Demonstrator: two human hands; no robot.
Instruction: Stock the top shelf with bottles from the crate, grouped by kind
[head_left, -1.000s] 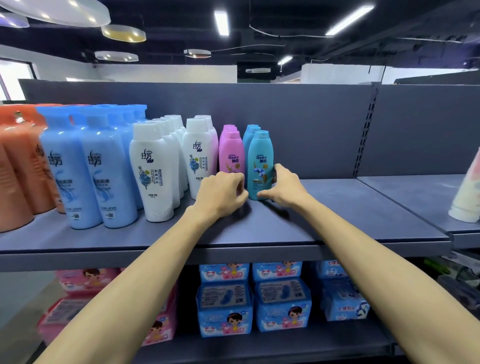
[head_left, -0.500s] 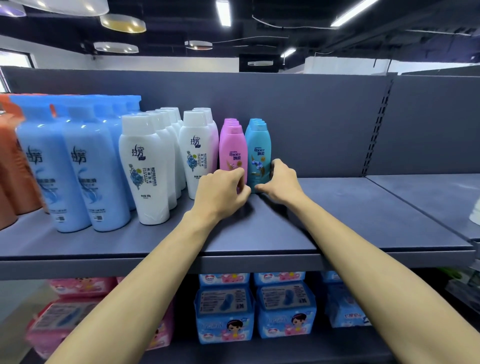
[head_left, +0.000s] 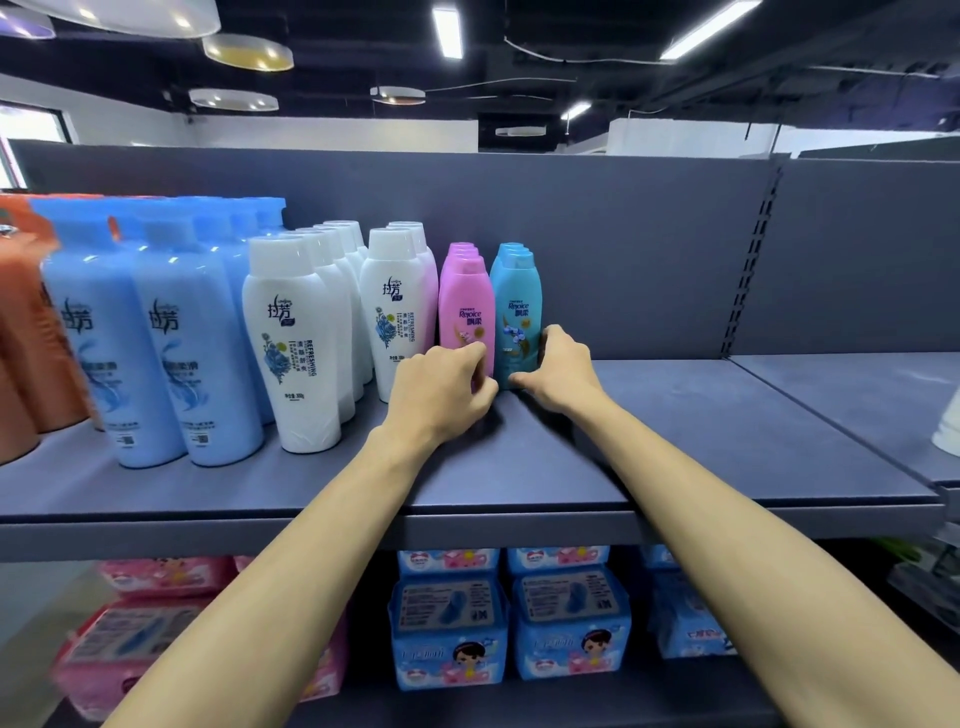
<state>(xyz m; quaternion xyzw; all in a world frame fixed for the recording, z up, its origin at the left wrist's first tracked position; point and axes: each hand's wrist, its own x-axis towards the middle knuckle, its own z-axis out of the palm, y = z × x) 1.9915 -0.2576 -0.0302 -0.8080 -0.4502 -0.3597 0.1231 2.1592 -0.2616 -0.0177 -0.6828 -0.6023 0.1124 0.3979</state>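
**Both hands at the front teal bottle, top shelf**

Teal bottle (head_left: 516, 312) stands upright at the head of a teal row on the top shelf (head_left: 675, 441). Right hand (head_left: 558, 371): fingers against the bottle's right side, thumb at its base, a loose clasp rather than a closed grip. Left hand (head_left: 441, 392): fingers curled, tips touching the base of the pink bottle (head_left: 466, 306) just left of the teal one. Left of pink: white bottles (head_left: 296, 343), then blue bottles (head_left: 156, 338), then orange bottles (head_left: 26, 322). Below the teal bottle, blue packets (head_left: 509, 623) on a lower shelf.

Teal bottle (head_left: 516, 317) and pink bottle (head_left: 466, 314) farther back.
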